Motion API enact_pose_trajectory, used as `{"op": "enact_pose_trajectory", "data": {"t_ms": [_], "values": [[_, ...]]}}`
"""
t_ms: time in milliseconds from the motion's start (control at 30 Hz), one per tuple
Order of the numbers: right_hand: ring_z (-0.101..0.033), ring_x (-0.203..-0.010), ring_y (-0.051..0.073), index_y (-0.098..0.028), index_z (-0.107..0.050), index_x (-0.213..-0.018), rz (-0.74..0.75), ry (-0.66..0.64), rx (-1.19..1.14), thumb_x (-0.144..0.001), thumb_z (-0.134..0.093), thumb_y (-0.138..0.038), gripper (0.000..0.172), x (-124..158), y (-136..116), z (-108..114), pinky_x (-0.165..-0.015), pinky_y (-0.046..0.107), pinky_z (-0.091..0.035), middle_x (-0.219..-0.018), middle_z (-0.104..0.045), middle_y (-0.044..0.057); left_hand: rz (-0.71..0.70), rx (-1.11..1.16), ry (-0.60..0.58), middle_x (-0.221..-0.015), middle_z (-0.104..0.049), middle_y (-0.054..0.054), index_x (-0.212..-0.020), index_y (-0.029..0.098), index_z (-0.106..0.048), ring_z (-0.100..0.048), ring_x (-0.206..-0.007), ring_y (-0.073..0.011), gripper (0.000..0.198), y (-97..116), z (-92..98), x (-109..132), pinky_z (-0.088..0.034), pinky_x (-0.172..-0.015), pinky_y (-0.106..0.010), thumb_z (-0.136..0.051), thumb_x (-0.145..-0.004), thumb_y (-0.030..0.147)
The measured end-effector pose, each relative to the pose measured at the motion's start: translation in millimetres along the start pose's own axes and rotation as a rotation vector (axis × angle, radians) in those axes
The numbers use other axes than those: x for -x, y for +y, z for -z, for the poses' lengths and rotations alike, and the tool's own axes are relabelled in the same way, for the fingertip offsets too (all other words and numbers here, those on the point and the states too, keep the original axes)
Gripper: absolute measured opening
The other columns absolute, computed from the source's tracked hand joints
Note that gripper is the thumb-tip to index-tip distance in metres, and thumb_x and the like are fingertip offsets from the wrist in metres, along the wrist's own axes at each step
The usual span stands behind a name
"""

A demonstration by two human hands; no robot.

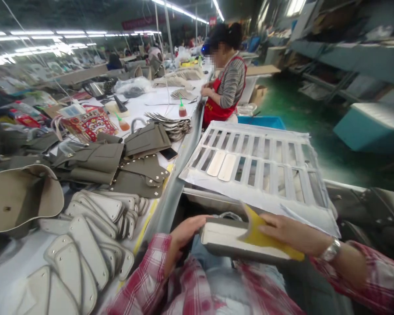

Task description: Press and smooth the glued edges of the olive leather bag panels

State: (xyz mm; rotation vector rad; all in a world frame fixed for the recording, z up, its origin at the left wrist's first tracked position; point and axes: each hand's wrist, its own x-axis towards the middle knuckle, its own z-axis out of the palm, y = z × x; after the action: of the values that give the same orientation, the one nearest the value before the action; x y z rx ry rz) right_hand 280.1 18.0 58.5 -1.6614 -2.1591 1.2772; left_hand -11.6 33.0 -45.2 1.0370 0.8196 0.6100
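Across my lap lies a flat, dark-edged panel (221, 236) with a cream face, perhaps a bag part. My left hand (188, 230) is closed round its left end, fingers partly hidden behind it. On the right, my right hand (290, 234) grips a curled yellow sheet (254, 227) over the panel's face. The sheet's upper edge stands up from the panel, and its lower end runs along it under my hand. Just beyond is a white slotted rack (239, 186) with two cream strips (221, 166) on it.
Stacked pale flaps with studs (88, 245) cover the table to my left, with an open bag body (19, 199) and grey-brown leather pieces (92, 157) behind. Two small glue bottles (182, 109) stand farther back. A co-worker in a red apron (221, 103) sits beyond the rack.
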Motion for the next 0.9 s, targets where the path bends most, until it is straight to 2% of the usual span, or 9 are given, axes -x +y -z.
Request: {"op": "enact_pose_trajectory", "data": {"t_ms": [67,133,267,433,567,667,767,833,900], "values": [[-0.059,-0.068,0.019,-0.017,-0.066,-0.087,-0.132,0.000,-0.265,-0.079,-0.050,-0.052,0.040,25.5,-3.9,-19.3,-0.061,0.028,-0.046,-0.078,-0.065,0.007,0.015,-0.119,-0.037,-0.118,-0.060,-0.012,-0.117,0.012,-0.059,-0.055,-0.107,-0.0246,0.048,1.2,4.0,-2.8,-0.039,-0.096,-0.037,-0.055,-0.082,0.045],[-0.059,-0.068,0.020,-0.016,-0.067,-0.084,-0.177,-0.016,-0.410,-0.075,-0.054,-0.056,0.042,42.3,-10.6,-45.6,-0.059,0.028,-0.045,-0.077,-0.066,0.006,0.040,-0.207,-0.042,-0.116,-0.062,-0.011,-0.114,0.012,-0.061,-0.056,-0.105,-0.0242,0.045,3.0,8.6,-7.1,-0.039,-0.095,-0.038,-0.056,-0.080,0.042],[-0.056,-0.063,0.018,-0.017,-0.062,-0.068,-0.192,0.003,-0.422,-0.070,-0.054,-0.059,0.043,50.3,-25.5,-92.7,-0.056,0.026,-0.042,-0.069,-0.064,0.004,0.020,-0.314,-0.012,-0.108,-0.066,-0.009,-0.104,0.013,-0.067,-0.056,-0.104,-0.0247,0.037,9.1,17.9,-16.0,-0.035,-0.098,-0.038,-0.065,-0.073,0.034],[-0.042,-0.045,0.008,-0.016,-0.053,-0.062,-0.237,0.058,-0.567,-0.067,-0.060,-0.055,0.040,33.2,-41.8,-131.1,-0.044,0.021,-0.032,-0.052,-0.054,-0.002,-0.005,-0.389,0.006,-0.090,-0.069,-0.009,-0.098,0.011,-0.070,-0.060,-0.091,-0.0266,0.039,14.1,20.0,-10.5,-0.040,-0.091,-0.041,-0.068,-0.069,0.037],[-0.034,-0.031,0.007,-0.017,-0.050,-0.061,-0.355,0.039,-0.771,-0.071,-0.058,-0.055,0.040,9.7,-52.0,-168.0,-0.035,0.019,-0.026,-0.037,-0.041,-0.006,-0.121,-0.324,0.061,-0.117,-0.060,-0.008,-0.119,0.016,-0.059,-0.051,-0.110,-0.0245,0.052,0.3,6.0,9.5,-0.036,-0.098,-0.036,-0.052,-0.081,0.051],[-0.046,-0.036,0.008,-0.016,-0.051,-0.066,-0.435,0.062,-0.978,-0.077,-0.056,-0.047,0.034,-6.0,-63.7,-191.4,-0.038,0.019,-0.036,-0.046,-0.053,-0.002,-0.190,-0.131,0.078,-0.124,-0.055,-0.010,-0.132,0.015,-0.046,-0.050,-0.113,-0.0226,0.068,-13.9,-7.3,20.3,-0.036,-0.098,-0.034,-0.028,-0.087,0.063],[-0.057,-0.046,0.011,-0.015,-0.053,-0.072,-0.470,0.048,-1.124,-0.081,-0.056,-0.040,0.027,-15.1,-75.3,-202.2,-0.044,0.020,-0.045,-0.058,-0.060,0.001,-0.171,0.124,0.048,-0.114,-0.059,-0.012,-0.133,0.012,-0.043,-0.056,-0.103,-0.0228,0.078,-18.5,-14.2,21.2,-0.041,-0.093,-0.035,-0.019,-0.086,0.068],[-0.058,-0.048,0.011,-0.014,-0.054,-0.074,-0.457,0.023,-1.182,-0.084,-0.052,-0.038,0.026,-18.3,-77.7,-204.5,-0.047,0.020,-0.046,-0.061,-0.062,0.002,-0.159,0.110,0.055,-0.115,-0.059,-0.011,-0.131,0.013,-0.046,-0.056,-0.103,-0.0230,0.074,-14.8,-14.0,17.6,-0.040,-0.094,-0.036,-0.021,-0.087,0.067],[-0.058,-0.047,0.011,-0.014,-0.055,-0.076,-0.459,0.005,-1.240,-0.083,-0.052,-0.039,0.027,-20.5,-74.1,-206.4,-0.046,0.020,-0.045,-0.063,-0.063,0.004,-0.207,-0.047,0.067,-0.122,-0.057,-0.008,-0.127,0.016,-0.051,-0.051,-0.112,-0.0230,0.064,-8.2,-11.4,12.1,-0.035,-0.100,-0.036,-0.025,-0.089,0.061]]}}
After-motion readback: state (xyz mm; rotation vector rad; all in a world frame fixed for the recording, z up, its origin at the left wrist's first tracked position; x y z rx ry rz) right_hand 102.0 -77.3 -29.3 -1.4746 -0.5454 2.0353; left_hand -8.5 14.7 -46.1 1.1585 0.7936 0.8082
